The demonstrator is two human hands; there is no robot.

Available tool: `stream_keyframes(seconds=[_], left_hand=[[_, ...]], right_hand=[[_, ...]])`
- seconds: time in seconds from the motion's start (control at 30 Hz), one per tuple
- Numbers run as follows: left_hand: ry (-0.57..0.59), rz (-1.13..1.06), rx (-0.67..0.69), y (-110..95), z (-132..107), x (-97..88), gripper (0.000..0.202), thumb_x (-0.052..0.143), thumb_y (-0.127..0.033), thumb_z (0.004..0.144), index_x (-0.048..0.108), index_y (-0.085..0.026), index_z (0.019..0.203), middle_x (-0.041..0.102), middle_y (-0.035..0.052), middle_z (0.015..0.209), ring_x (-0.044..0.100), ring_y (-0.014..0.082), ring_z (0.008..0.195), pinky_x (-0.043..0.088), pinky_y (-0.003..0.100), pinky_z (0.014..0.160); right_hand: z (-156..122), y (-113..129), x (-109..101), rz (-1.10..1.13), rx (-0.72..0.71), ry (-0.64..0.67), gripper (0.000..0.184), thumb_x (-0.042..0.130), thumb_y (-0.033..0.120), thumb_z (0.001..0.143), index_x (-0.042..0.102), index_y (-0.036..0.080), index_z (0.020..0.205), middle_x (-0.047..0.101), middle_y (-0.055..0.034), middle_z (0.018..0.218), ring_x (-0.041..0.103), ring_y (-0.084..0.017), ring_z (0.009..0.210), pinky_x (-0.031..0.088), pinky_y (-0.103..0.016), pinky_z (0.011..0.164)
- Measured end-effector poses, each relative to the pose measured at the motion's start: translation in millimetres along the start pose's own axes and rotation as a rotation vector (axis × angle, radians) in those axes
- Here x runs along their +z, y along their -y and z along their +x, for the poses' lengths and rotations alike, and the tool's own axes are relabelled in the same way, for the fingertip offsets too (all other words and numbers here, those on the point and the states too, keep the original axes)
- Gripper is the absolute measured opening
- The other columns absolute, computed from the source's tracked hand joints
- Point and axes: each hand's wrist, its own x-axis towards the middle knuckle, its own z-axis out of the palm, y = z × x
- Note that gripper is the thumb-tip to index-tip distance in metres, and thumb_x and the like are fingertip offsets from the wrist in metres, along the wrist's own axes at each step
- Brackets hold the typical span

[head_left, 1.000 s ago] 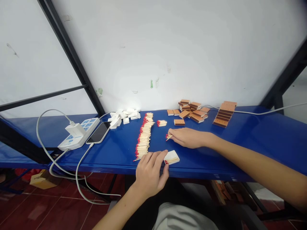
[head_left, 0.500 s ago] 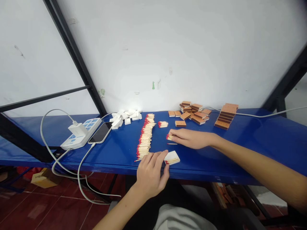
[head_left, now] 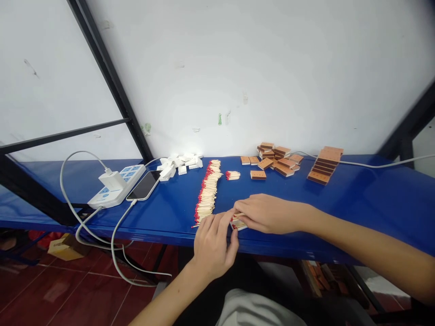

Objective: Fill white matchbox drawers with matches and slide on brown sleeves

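Note:
My left hand (head_left: 213, 244) grips the left end of a small white matchbox tray (head_left: 242, 227) near the front edge of the blue shelf. Red-tipped matches lie inside the tray. My right hand (head_left: 263, 213) is closed over the tray's far side, its fingertips pinching a few matches (head_left: 239, 214), and it covers much of the tray. Just beyond my left hand runs a long row of heaped matches (head_left: 208, 190), red heads to the left. A smaller bunch of matches (head_left: 233, 175) lies to the right of that row.
White empty trays (head_left: 180, 165) are piled at the back left. Brown matchboxes (head_left: 280, 159) are heaped at the back, with a leaning row of matchbox sleeves (head_left: 325, 165) farther right. A phone (head_left: 144, 185), a power strip (head_left: 117, 188) and white cables (head_left: 113, 253) occupy the left.
My right hand has come toward me and slightly left, bringing its matches from above the shelf to the tray. My left hand stays on the tray.

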Motion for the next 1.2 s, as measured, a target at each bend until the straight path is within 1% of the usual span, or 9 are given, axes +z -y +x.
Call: stream_keyframes(seconds=[0.1,0.23,0.33,0.57,0.73,0.8,0.87,1.03,1.2], left_hand=[[0.006,0.021,0.006,0,0,-0.1,0.043,0.049,-0.021,0.094,0.045,-0.018,0.136,0.068,0.0106,0.118,0.063,0.0242,0.1,0.049,0.039,0.085],[0.019,0.031,0.018,1,0,0.7,0.043,0.049,-0.022,0.094,0.045,-0.017,0.137,0.068,0.0108,0.116,0.062,0.0248,0.099,0.049,0.039,0.085],[0.027,0.033,0.029,1,0,1.3,0.043,0.05,-0.021,0.094,0.045,-0.015,0.137,0.068,0.0108,0.114,0.061,0.0253,0.098,0.048,0.04,0.084],[0.083,0.011,0.06,3,0,0.8,0.042,0.047,-0.02,0.096,0.046,-0.016,0.137,0.067,0.0105,0.114,0.061,0.0248,0.097,0.048,0.039,0.084],[0.075,0.012,0.052,3,0,1.0,0.039,0.048,-0.02,0.095,0.049,-0.015,0.134,0.067,0.0107,0.113,0.061,0.0249,0.096,0.049,0.039,0.083],[0.074,0.011,0.049,2,0,1.1,0.037,0.048,-0.02,0.094,0.051,-0.015,0.13,0.067,0.0108,0.113,0.06,0.0251,0.097,0.049,0.039,0.083],[0.083,0.011,0.048,2,-1,1.3,0.033,0.048,-0.02,0.094,0.055,-0.016,0.126,0.067,0.0105,0.113,0.06,0.0251,0.097,0.048,0.039,0.085],[0.086,0.003,0.055,2,-1,1.3,0.027,0.049,-0.019,0.094,0.059,-0.016,0.118,0.067,0.0097,0.112,0.059,0.0241,0.095,0.048,0.039,0.085],[0.095,0.007,0.064,2,0,0.5,0.021,0.048,-0.019,0.095,0.062,-0.017,0.111,0.067,0.0092,0.111,0.059,0.0236,0.092,0.048,0.039,0.082]], right_hand=[[1,1,3,-0.058,-0.046,-0.012,0.022,0.036,0.027,0.103,0.054,0.016,0.095,0.059,-0.0061,0.089,0.049,-0.017,0.069,0.035,-0.032,0.065],[0,-1,1,0.013,-0.07,0.007,0.021,0.038,0.025,0.102,0.055,0.017,0.094,0.056,-0.0061,0.092,0.049,-0.016,0.071,0.038,-0.031,0.066],[-1,-3,-2,0.095,-0.055,0.026,0.02,0.04,0.026,0.101,0.056,0.017,0.093,0.056,-0.005,0.09,0.05,-0.016,0.071,0.039,-0.029,0.065],[2,-7,-2,0.247,0.006,0.024,0.022,0.048,0.031,0.099,0.064,0.017,0.092,0.065,-0.005,0.086,0.058,-0.016,0.076,0.039,-0.027,0.068],[1,-11,-4,0.277,0.021,0.001,0.021,0.057,0.034,0.094,0.069,0.017,0.093,0.064,-0.0009,0.074,0.055,-0.013,0.067,0.037,-0.025,0.064],[0,-14,-7,0.315,0.033,0.013,0.018,0.06,0.031,0.091,0.07,0.018,0.098,0.062,0.0008,0.07,0.054,-0.012,0.063,0.038,-0.024,0.063],[-1,-17,-9,0.373,0.045,0.032,0.017,0.061,0.026,0.088,0.071,0.017,0.1,0.064,0.0008,0.072,0.056,-0.011,0.062,0.04,-0.022,0.062],[1,-23,-6,0.458,0.078,0.032,0.012,0.06,0.021,0.086,0.071,0.016,0.086,0.068,-0.0012,0.075,0.06,-0.011,0.065,0.043,-0.021,0.061],[5,-23,0,0.474,0.093,-0.021,0.012,0.06,0.025,0.087,0.066,0.016,0.081,0.062,0.0021,0.065,0.055,-0.01,0.058,0.04,-0.021,0.057]])
